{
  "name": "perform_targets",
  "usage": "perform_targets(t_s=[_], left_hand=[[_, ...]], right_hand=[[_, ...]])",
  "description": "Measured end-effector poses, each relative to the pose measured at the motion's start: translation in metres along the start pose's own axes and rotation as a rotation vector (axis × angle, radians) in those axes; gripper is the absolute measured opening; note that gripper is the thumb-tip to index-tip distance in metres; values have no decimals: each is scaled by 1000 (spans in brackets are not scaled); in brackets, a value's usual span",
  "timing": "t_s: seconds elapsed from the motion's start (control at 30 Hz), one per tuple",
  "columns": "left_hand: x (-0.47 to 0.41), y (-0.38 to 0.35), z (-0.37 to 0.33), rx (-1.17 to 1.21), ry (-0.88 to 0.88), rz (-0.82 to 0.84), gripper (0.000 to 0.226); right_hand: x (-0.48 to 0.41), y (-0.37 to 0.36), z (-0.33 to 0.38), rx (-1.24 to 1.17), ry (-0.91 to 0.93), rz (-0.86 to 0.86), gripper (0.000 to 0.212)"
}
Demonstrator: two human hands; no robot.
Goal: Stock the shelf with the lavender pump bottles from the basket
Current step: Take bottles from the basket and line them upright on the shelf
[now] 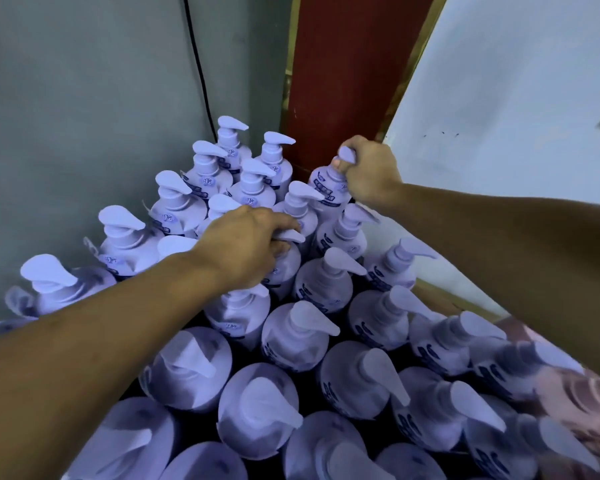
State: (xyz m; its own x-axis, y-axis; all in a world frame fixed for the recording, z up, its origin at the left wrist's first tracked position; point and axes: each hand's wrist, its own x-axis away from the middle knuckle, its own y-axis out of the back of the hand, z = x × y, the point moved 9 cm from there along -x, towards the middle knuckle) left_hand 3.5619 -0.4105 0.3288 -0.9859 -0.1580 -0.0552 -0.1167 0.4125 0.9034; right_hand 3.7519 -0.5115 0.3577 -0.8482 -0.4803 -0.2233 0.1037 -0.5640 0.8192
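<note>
While amid smooth lavender bottles, left hand, right hand round curved pumps.

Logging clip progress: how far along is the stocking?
Done: many lavender pump bottles stand packed to the back corner. In hand: left hand grips the pump of a mid-pack bottle, right hand that of a back bottle beside the red post. Left: unknowable, the basket is out of view.
</note>
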Motion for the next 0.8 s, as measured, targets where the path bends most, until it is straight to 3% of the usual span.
perform_targets(t_s=[0.13,0.3,0.57,0.8], left_hand=[[1,2,0,-19,-11,-16,30],[0,-1,-1,-58,-14,2,32],[3,-1,-3,-76,1,-16,32],[3,1,-6,-59,-18,-40,31]], right_hand=[[17,56,-15,-85,-25,-132,16],[56,121,-39,71,-14,-142,15],[118,123,-98,279,-157,120,13],[166,94,-112,139,-97,333,10]])
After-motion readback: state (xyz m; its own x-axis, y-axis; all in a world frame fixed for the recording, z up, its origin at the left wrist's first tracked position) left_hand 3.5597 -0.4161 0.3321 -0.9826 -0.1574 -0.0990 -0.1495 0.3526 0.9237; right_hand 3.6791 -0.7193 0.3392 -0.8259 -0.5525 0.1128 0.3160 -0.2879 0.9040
